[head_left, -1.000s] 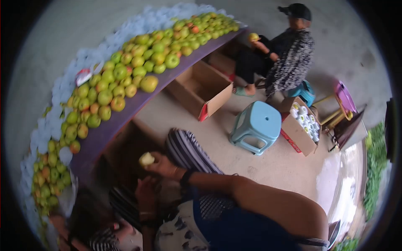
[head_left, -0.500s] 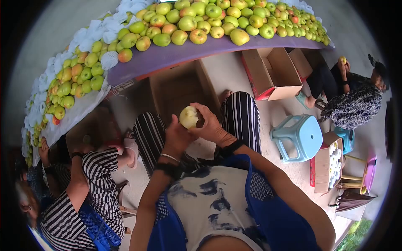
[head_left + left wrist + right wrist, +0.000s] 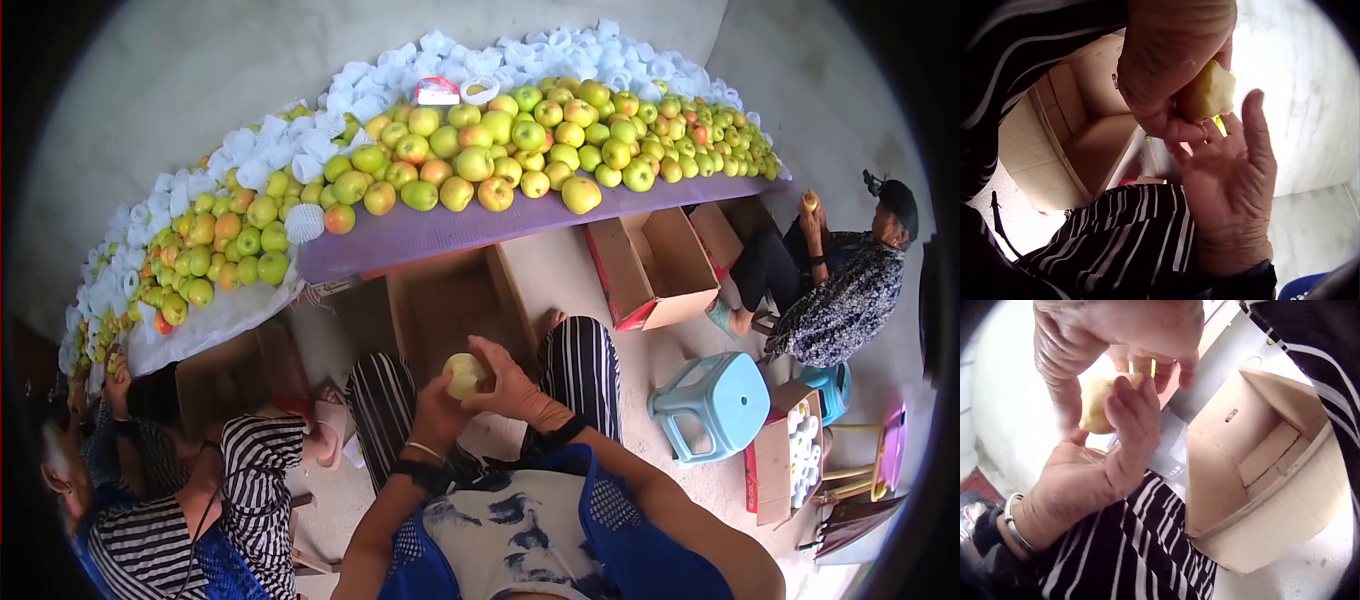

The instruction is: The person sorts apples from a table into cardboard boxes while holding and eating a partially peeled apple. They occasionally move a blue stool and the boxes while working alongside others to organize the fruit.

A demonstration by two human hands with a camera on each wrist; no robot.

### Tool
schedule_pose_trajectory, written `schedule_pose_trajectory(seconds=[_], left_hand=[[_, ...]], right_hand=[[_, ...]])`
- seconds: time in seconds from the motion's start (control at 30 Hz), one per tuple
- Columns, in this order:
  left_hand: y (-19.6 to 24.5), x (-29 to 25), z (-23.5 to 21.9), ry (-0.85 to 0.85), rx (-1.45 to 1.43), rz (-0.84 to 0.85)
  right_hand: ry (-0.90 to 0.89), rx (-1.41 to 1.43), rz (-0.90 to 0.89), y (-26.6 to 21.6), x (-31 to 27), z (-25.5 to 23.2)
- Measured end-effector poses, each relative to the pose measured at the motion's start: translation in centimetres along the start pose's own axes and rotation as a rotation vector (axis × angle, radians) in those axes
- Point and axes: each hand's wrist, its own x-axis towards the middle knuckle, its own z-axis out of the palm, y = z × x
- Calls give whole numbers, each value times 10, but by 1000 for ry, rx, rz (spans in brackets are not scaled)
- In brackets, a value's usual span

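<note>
A pale, peeled-looking apple [image 3: 465, 376] is between the hands, above the lap. My left hand [image 3: 438, 415] grips it, and in the left wrist view the left fingers [image 3: 1175, 125] curl round the apple [image 3: 1207, 97]. My right hand [image 3: 512, 388] is beside it with thumb and fingers spread. The left wrist view shows the right hand [image 3: 1229, 187] with palm turned up, thumb straight and fingertips at the apple's lower side. A small bright yellow piece [image 3: 1219, 125] shows among those fingers; what it is I cannot tell.
Heaped apples [image 3: 475, 163] and white foam nets [image 3: 440, 45] cover a purple-edged surface [image 3: 420, 235] ahead. Below stand open cardboard boxes [image 3: 668, 255]. A blue stool [image 3: 725, 400] is on the right. One person [image 3: 840, 285] sits far right, another [image 3: 150, 520] at left.
The head view has swung round from its tilt, then shifted so the hands and apple appear lower. My left hand, apart from the apple earlier, now holds it; the right fingers have spread.
</note>
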Motion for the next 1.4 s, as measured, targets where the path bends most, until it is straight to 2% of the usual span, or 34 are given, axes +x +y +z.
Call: schedule_pose_trajectory(seconds=[0.1, 0.13, 0.27, 0.4, 0.5, 0.53, 0.6, 0.67, 0.7, 0.8, 0.83, 0.93, 1.07, 1.17, 1.2, 1.23, 1.3, 1.33, 1.37, 1.4], left_hand=[[0, -3, -4, 34, -16, 8], [0, -3, -6, 27, -7, -3], [3, -4, -9, 8, 25, -24], [2, -3, -12, 17, 32, -36], [1, -4, -11, 42, 42, -19], [1, -3, -12, 44, 36, -17], [3, -5, -14, 54, 25, -8], [4, -6, -15, 67, 15, -2], [4, -6, -15, 136, 26, -6], [8, -8, -18, 318, 83, -11], [8, -10, -21, 362, 111, -1], [13, -12, -24, 425, 110, 18], [23, -16, -33, 475, 161, 55], [31, -17, -44, 542, 272, 53], [35, -18, -45, 538, 288, 50], [39, -19, -47, 536, 302, 44], [45, -25, -41, 535, 325, 51], [50, -28, -39, 493, 324, 46], [54, -32, -40, 454, 321, 44], [56, -34, -43, 412, 320, 42]], right_hand=[[58, 21, 59, -16, 9, -26], [91, 13, 30, -27, 13, -41], [95, -238, -34, -59, 18, -108], [0, -504, 51, -44, 9, -155], [-202, -616, 319, -10, -8, -169], [-290, -682, 273, 15, -18, -172], [-291, -546, 386, 16, -30, -167], [-274, -570, 387, 16, -31, -171], [-261, -580, 391, 12, -29, -171], [-367, -589, 476, -8, -6, -183], [-307, -637, 316, -7, -3, -186], [-327, -704, 259, -40, 38, -196], [-349, -789, 223, -61, 102, -213], [-422, -780, 279, -38, 169, -246], [-486, -906, 250, -38, 198, -255], [-515, -942, 316, -28, 227, -270], [-380, -835, 554, -62, 263, -280], [-335, -802, 567, -89, 278, -278], [-330, -796, 533, -86, 301, -286], [-283, -906, 513, -81, 326, -293]])
